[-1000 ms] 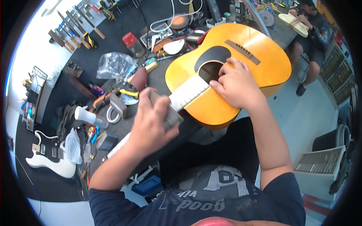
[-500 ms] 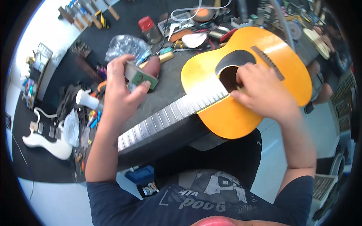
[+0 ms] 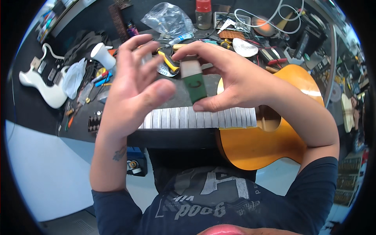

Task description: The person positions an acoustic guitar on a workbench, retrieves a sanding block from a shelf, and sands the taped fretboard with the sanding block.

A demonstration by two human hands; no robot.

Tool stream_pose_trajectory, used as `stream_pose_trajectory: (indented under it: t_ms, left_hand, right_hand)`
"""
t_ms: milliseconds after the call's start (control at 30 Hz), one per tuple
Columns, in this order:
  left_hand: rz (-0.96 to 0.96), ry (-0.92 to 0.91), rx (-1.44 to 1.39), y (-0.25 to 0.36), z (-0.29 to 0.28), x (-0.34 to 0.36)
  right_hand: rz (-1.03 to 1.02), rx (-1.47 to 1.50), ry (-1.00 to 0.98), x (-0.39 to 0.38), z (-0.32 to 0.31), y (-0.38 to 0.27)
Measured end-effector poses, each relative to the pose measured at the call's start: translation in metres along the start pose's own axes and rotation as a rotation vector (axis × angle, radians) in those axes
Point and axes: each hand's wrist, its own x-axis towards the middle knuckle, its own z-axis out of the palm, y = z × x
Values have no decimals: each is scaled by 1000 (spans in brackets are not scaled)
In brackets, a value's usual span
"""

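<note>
An acoustic guitar with an orange-yellow body [image 3: 254,147] lies across the bench edge in front of me, its neck toward the left. Silvery strips cover the fretboard [image 3: 231,118] between the frets. Over the fretboard my right hand [image 3: 239,78] grips a small green and grey block [image 3: 194,83] between thumb and fingers. My left hand [image 3: 133,88] is just left of the block, fingers spread and slightly blurred, holding nothing. Part of the neck is hidden behind my left hand, and my right forearm covers part of the guitar body.
Across the bench back lie a clear plastic bag [image 3: 168,20], a red-capped jar [image 3: 203,17], a yellow-black tool [image 3: 168,62] and several hand tools. A white cup [image 3: 102,55] and a white electric guitar body [image 3: 45,88] are at left. Another person's hand shows at far right.
The block has passed from my left hand to my right. My right hand has come from the sound hole to above the fretboard. The guitar now appears more level and farther right.
</note>
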Motion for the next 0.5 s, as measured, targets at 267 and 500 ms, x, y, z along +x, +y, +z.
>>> stream_pose_trajectory:
  t_ms: [267,500]
  left_hand:
    - [128,642,1293,-78,-87,-118]
    - [188,626,1409,-136,-125,-160]
  right_hand:
    - [-23,-274,-7,-32,54,0]
    - [52,-343,-9,-26,56,-2]
